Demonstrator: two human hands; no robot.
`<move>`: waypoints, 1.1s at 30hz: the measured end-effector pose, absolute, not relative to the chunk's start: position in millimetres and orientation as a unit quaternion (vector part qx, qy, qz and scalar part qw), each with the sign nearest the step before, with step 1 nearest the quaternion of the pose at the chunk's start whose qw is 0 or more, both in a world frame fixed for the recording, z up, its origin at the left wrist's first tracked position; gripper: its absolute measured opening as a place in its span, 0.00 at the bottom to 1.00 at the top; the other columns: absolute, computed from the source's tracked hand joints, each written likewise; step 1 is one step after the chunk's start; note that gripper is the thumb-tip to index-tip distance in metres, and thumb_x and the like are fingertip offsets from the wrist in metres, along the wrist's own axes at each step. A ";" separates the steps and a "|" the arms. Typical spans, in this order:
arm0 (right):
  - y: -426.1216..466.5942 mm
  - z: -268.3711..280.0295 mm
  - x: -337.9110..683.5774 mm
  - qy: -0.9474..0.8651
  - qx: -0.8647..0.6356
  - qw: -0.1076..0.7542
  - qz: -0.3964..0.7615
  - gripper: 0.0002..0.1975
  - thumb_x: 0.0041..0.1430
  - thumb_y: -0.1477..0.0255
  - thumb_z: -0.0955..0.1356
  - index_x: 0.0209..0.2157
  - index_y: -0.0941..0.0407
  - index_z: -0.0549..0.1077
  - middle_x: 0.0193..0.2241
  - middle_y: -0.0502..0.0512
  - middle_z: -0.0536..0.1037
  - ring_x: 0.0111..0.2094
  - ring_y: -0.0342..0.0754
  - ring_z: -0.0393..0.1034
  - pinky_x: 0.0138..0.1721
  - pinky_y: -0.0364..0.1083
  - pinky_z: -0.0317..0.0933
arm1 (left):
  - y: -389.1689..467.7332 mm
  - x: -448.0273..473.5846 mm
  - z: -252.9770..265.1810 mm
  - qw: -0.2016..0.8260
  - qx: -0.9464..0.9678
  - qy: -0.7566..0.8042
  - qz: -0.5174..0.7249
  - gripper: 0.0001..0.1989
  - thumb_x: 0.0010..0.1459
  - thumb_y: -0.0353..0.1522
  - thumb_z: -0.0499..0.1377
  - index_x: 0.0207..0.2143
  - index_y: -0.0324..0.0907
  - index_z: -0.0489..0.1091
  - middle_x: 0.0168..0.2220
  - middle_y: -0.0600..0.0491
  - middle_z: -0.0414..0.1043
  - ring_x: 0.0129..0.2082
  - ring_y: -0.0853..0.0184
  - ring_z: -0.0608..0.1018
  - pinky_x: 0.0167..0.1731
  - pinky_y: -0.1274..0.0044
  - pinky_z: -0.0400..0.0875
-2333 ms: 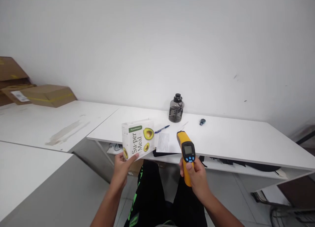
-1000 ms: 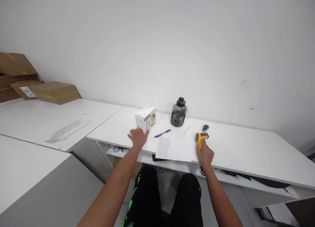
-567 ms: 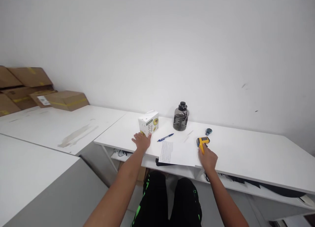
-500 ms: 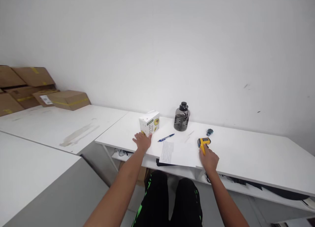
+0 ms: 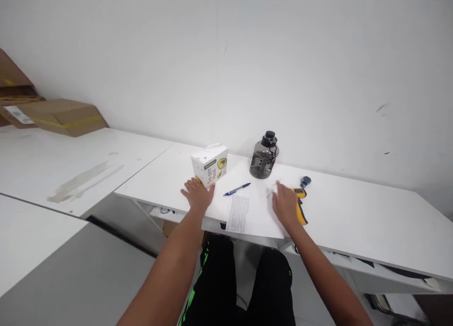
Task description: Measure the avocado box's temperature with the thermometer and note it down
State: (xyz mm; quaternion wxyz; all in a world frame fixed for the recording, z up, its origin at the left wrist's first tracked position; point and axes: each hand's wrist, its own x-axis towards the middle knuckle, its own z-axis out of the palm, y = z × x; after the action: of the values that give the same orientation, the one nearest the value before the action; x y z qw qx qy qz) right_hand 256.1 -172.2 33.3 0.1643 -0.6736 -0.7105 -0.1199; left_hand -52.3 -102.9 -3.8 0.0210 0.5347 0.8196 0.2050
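Note:
My left hand (image 5: 198, 195) lies with its fingers spread on the tabletop, at the lower front corner of a white box (image 5: 212, 164) with avocado pictures and "Super Meal" on it. Over the right part of a white sheet of paper (image 5: 238, 215) with print on its left side, my right hand (image 5: 286, 205) is slightly blurred; its fingertips cannot be made out clearly. A yellow and black infrared thermometer gun (image 5: 301, 213) rests on the table just right of that hand, partly hidden behind it. Between box and paper is a blue pen (image 5: 237, 189).
A dark see-through water jug (image 5: 264, 156) stands upright near the wall. The dark watch (image 5: 306, 180) lies behind the thermometer. Cardboard boxes (image 5: 65, 116) sit on the adjoining table at left. Below the tabletop runs a shelf with items on it.
My right hand has let go of the thermometer gun and moved left over the paper. The gun now lies on the table. My left hand stays by the box; the view has shifted.

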 end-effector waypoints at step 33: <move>-197.4 12.4 205.0 -0.641 -0.569 0.386 0.342 0.14 0.56 0.60 0.69 0.38 0.55 0.79 0.35 0.55 0.82 0.36 0.50 0.75 0.40 0.49 0.68 | -104.3 -51.3 0.1 0.060 0.537 0.813 0.217 0.48 0.57 0.52 0.49 0.64 0.18 0.47 0.67 0.25 0.45 0.69 0.41 0.45 0.64 0.50 0.35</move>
State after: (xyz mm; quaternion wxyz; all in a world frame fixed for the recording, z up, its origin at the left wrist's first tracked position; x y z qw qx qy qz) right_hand 205.0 -197.4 12.4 0.3855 -0.5685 -0.6414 0.3417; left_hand -51.3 -104.3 0.1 0.0600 0.5374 0.8127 0.2172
